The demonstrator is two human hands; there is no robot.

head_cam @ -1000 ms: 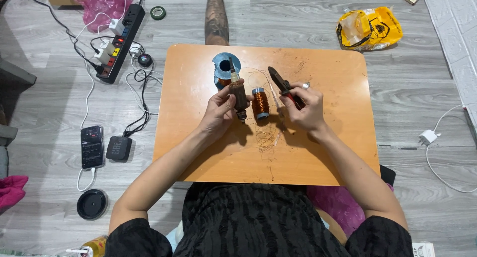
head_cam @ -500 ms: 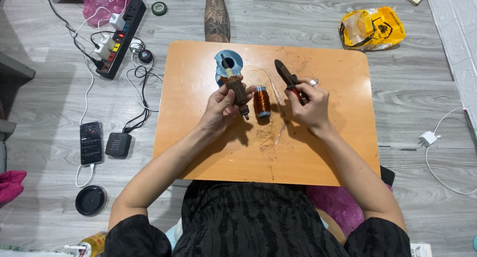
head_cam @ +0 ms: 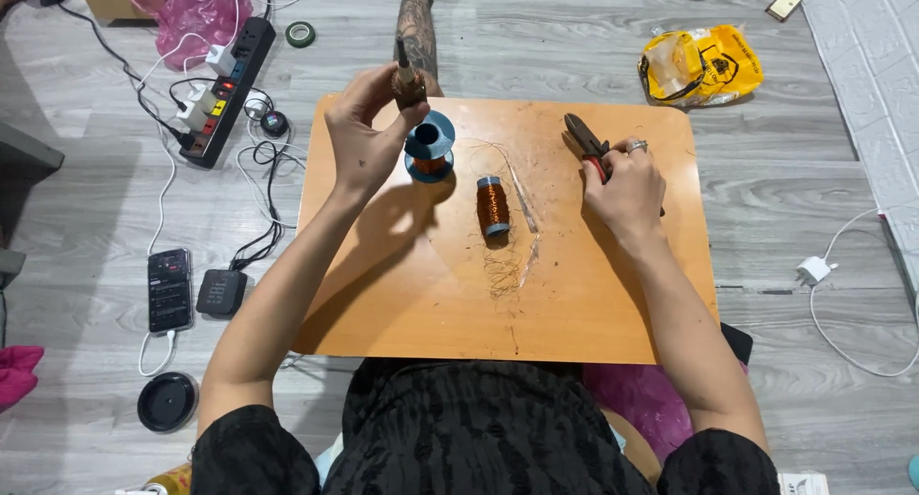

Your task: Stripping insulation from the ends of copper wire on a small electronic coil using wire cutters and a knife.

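Note:
My left hand (head_cam: 362,129) is raised over the far left corner of the small orange table (head_cam: 402,294), gripping a short brown cylindrical piece (head_cam: 409,85) with a thin stem sticking up. Just right of it stands a blue spool of copper wire (head_cam: 429,147). A smaller spool of copper wire (head_cam: 493,206) lies on its side at mid-table. My right hand (head_cam: 627,184) rests on the table's right side, closed on black pliers with red handles (head_cam: 586,143), jaws pointing away. Loose wire scraps (head_cam: 505,265) lie in front of the small spool.
On the floor left of the table lie a black power strip with plugs (head_cam: 228,83), a phone (head_cam: 169,289), a black box (head_cam: 221,292), a round lid (head_cam: 168,400) and tape (head_cam: 301,34). A yellow bag (head_cam: 701,66) and a tattooed limb (head_cam: 417,26) lie beyond; a white charger (head_cam: 816,269) sits right.
My left hand has lifted the brown piece up and away to the far left, off the small spool. My right hand has moved right with the pliers and settled on the table.

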